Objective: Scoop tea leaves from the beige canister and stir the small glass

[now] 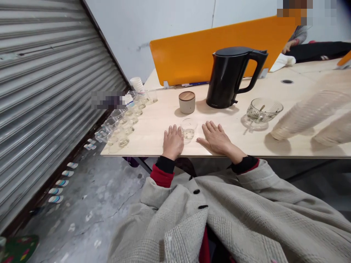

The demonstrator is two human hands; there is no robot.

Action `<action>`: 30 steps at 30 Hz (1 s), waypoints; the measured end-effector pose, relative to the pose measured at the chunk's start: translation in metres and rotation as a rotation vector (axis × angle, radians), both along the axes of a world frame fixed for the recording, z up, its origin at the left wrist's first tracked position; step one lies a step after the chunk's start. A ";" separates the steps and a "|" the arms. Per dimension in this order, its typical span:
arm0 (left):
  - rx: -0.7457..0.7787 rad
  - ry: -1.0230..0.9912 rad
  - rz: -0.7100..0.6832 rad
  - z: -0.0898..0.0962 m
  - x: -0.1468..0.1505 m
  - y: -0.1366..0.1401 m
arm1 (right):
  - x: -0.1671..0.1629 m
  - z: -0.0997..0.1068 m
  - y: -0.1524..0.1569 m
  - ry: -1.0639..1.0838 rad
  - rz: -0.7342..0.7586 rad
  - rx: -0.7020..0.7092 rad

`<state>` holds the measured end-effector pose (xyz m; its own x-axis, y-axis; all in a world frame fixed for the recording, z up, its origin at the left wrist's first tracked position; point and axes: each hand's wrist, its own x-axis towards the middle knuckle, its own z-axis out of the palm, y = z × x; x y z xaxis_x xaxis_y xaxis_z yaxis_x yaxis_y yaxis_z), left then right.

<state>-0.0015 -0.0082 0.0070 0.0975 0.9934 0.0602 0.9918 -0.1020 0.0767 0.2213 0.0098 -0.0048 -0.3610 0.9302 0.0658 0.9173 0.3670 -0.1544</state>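
Near frame centre, clear plastic cup [188, 133] stands between left hand [173, 141] and right hand [216, 138], both fully flattened, palms down, holding nothing; looks like a pause, any grasp needing one to curl inward.

Counted: one left hand [173, 142], one right hand [215, 138], one clear cup [188, 133] between, one wooden-lidded jar [187, 103], one black kettle [226, 78], one glass bowl [260, 114], two leaning stacks [305, 116] of cups at right, five striped white objects [61, 182] in the floor's nearer row, and at least ten grouped cups [123, 141] at left (too overlapped for an exact tally).
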 end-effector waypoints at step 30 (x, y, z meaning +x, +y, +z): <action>-0.018 0.002 -0.006 0.004 0.001 0.000 | -0.003 0.009 -0.003 -0.015 -0.026 -0.042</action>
<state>-0.0008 -0.0083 0.0110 0.1031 0.9938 0.0425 0.9914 -0.1062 0.0764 0.2180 0.0066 0.0039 -0.3374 0.9411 0.0213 0.9288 0.3365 -0.1554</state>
